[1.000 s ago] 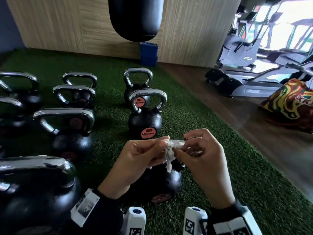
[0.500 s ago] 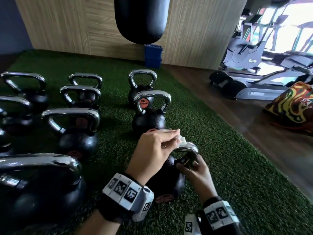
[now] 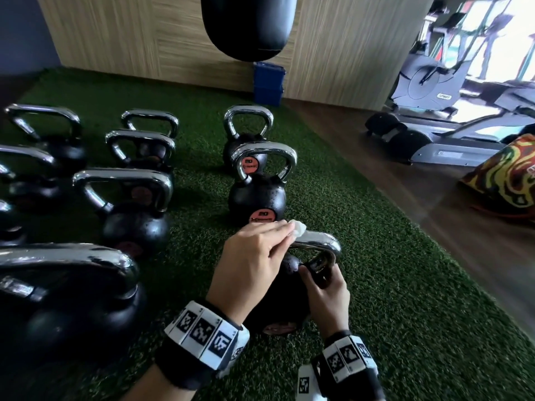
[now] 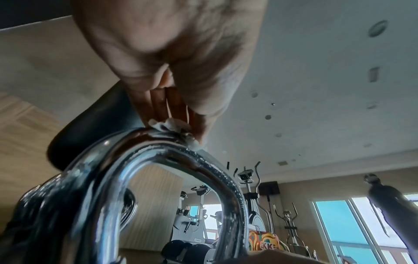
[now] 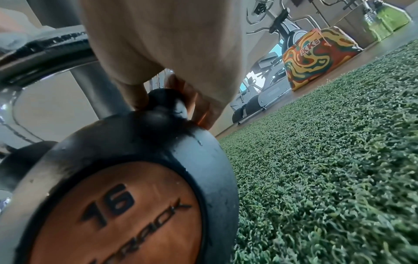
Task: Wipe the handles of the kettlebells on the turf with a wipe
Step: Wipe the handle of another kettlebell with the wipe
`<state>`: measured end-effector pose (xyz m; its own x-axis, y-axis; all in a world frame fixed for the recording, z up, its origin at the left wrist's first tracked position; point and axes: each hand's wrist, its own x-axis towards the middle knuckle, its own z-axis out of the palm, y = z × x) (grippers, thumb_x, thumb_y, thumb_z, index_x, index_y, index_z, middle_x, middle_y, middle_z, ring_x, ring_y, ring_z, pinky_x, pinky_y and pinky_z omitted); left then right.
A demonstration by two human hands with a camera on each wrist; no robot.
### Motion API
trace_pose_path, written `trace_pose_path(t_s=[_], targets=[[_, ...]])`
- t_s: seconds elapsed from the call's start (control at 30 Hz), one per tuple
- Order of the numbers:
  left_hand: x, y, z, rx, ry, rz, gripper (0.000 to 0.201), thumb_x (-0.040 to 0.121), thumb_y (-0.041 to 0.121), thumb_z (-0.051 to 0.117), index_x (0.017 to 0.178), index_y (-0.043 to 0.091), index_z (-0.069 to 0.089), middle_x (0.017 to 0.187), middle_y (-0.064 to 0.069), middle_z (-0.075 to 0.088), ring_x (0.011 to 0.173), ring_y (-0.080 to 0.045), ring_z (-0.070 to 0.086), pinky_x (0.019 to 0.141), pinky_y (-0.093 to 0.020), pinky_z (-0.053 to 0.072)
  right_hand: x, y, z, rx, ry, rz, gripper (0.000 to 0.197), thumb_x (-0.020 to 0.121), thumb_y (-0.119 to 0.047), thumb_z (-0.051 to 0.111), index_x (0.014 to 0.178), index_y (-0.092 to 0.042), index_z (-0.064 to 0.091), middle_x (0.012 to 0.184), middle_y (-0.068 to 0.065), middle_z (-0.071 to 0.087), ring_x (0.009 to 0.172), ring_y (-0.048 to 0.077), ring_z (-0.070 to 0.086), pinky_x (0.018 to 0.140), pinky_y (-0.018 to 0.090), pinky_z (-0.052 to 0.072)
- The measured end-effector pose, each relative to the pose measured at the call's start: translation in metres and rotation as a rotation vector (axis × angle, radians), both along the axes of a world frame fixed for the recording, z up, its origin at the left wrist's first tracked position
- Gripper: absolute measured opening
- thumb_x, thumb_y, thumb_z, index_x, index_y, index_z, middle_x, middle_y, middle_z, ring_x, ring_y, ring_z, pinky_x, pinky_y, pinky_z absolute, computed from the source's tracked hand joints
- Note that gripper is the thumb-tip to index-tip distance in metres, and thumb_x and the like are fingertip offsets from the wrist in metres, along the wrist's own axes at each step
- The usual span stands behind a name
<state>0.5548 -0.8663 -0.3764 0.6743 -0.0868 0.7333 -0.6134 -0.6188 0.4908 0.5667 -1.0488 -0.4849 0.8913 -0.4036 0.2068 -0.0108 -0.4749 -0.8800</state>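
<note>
The nearest kettlebell [image 3: 278,308] is black with a chrome handle [image 3: 318,241] and an orange "16" disc [image 5: 117,214]; it stands on the green turf [image 3: 390,285]. My left hand [image 3: 254,256] presses a small crumpled white wipe [image 3: 298,227] onto the top of that handle, and the left wrist view shows the wipe [image 4: 172,125] under my fingertips on the wet chrome [image 4: 158,160]. My right hand [image 3: 327,287] grips the handle's right leg just above the ball; the right wrist view shows its fingers [image 5: 199,105] curled round it.
Several more black kettlebells with chrome handles stand on the turf: two in line beyond mine [image 3: 257,198] and others at the left [image 3: 127,212]. A black punching bag [image 3: 246,21] hangs above, a blue bin [image 3: 267,82] behind. Wooden floor, exercise machines [image 3: 428,82] and a colourful bag [image 3: 503,180] lie right.
A second ago both hands held the wipe above the kettlebell. The left hand has since brought it down onto the handle's top, and the right hand has dropped to grip the handle's right leg.
</note>
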Motion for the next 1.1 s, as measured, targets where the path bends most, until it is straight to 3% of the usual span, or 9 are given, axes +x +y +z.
trace_pose_path(t_s=[0.27, 0.37, 0.47, 0.63, 0.7, 0.77, 0.83, 0.93, 1.1], targets=[[-0.008, 0.033, -0.034, -0.399, 0.128, 0.068, 0.022, 0.094, 0.022, 0.075, 0.113, 0.014, 0.078, 0.109, 0.010, 0.076, 0.101, 0.009, 0.069, 0.085, -0.010, 0.054, -0.001, -0.002, 0.001, -0.004, -0.017, 0.034, 0.022, 0.083, -0.035, 0.080, 0.094, -0.029, 0.062, 0.080, -0.021, 0.068, 0.076, -0.023, 0.059, 0.061, 0.000, 0.041], [-0.007, 0.031, -0.047, -0.421, 0.089, 0.046, 0.023, 0.094, 0.019, 0.074, 0.116, 0.013, 0.077, 0.113, 0.008, 0.076, 0.104, 0.003, 0.071, 0.088, -0.015, 0.056, -0.001, 0.001, 0.002, 0.003, -0.022, 0.033, 0.022, 0.083, -0.033, 0.079, 0.095, -0.029, 0.062, 0.081, -0.020, 0.067, 0.075, -0.024, 0.058, 0.060, -0.001, 0.040], [-0.005, 0.024, -0.065, -0.648, 0.117, 0.016, 0.025, 0.094, 0.015, 0.073, 0.119, 0.012, 0.075, 0.114, 0.005, 0.077, 0.105, -0.010, 0.074, 0.088, -0.028, 0.060, -0.002, -0.001, 0.003, 0.007, -0.025, 0.051, 0.022, 0.084, -0.031, 0.079, 0.098, -0.029, 0.062, 0.083, -0.021, 0.067, 0.075, -0.025, 0.058, 0.062, -0.002, 0.040], [-0.006, 0.030, -0.092, -0.990, 0.260, -0.098, 0.026, 0.093, 0.013, 0.071, 0.111, 0.030, 0.078, 0.110, 0.006, 0.078, 0.104, -0.011, 0.074, 0.085, -0.017, 0.057, -0.001, -0.002, 0.001, 0.003, -0.032, 0.074, 0.023, 0.083, -0.033, 0.079, 0.101, -0.029, 0.064, 0.085, -0.021, 0.068, 0.076, -0.022, 0.060, 0.061, -0.003, 0.040], [-0.009, 0.031, -0.102, -1.036, 0.313, -0.106, 0.025, 0.089, 0.021, 0.073, 0.106, 0.039, 0.079, 0.107, 0.005, 0.079, 0.103, -0.013, 0.075, 0.084, -0.019, 0.058, 0.001, -0.007, 0.001, 0.040, -0.010, 0.102, 0.026, 0.081, -0.035, 0.081, 0.101, -0.029, 0.066, 0.089, -0.017, 0.072, 0.083, -0.010, 0.067, 0.069, 0.005, 0.048], [-0.013, 0.028, -0.111, -1.028, 0.337, -0.064, 0.024, 0.087, 0.026, 0.074, 0.102, 0.044, 0.079, 0.103, 0.007, 0.079, 0.100, -0.011, 0.076, 0.081, -0.017, 0.058, 0.007, -0.016, 0.006, 0.086, 0.052, 0.150, 0.029, 0.076, -0.037, 0.084, 0.099, -0.030, 0.068, 0.091, -0.012, 0.076, 0.089, 0.002, 0.071, 0.080, 0.026, 0.057], [-0.017, 0.024, -0.120, -0.999, 0.349, -0.026, 0.023, 0.085, 0.028, 0.075, 0.099, 0.047, 0.079, 0.101, 0.009, 0.079, 0.097, -0.008, 0.076, 0.080, -0.013, 0.056, 0.014, -0.026, 0.012, 0.096, 0.100, 0.242, 0.031, 0.072, -0.035, 0.088, 0.097, -0.031, 0.072, 0.093, -0.011, 0.077, 0.089, 0.005, 0.073, 0.080, 0.030, 0.059], [-0.018, 0.020, -0.129, -0.992, 0.403, -0.013, 0.021, 0.084, 0.042, 0.082, 0.104, 0.037, 0.080, 0.093, 0.005, 0.081, 0.089, -0.012, 0.077, 0.075, -0.015, 0.057, 0.018, -0.034, 0.023, 0.138, 0.139, 0.351, 0.041, 0.062, -0.037, 0.093, 0.099, -0.033, 0.075, 0.096, -0.004, 0.079, 0.091, 0.013, 0.076, 0.075, 0.025, 0.060], [-0.008, 0.023, -0.120, -0.828, 0.320, 0.097, 0.025, 0.076, 0.037, 0.089, 0.095, 0.023, 0.083, 0.080, 0.013, 0.079, 0.073, -0.008, 0.077, 0.067, -0.023, 0.061, 0.013, -0.033, 0.032, 0.071, 0.192, 0.337, 0.055, 0.049, -0.055, 0.089, 0.098, -0.034, 0.075, 0.094, -0.007, 0.079, 0.092, 0.013, 0.075, 0.090, 0.047, 0.059]])
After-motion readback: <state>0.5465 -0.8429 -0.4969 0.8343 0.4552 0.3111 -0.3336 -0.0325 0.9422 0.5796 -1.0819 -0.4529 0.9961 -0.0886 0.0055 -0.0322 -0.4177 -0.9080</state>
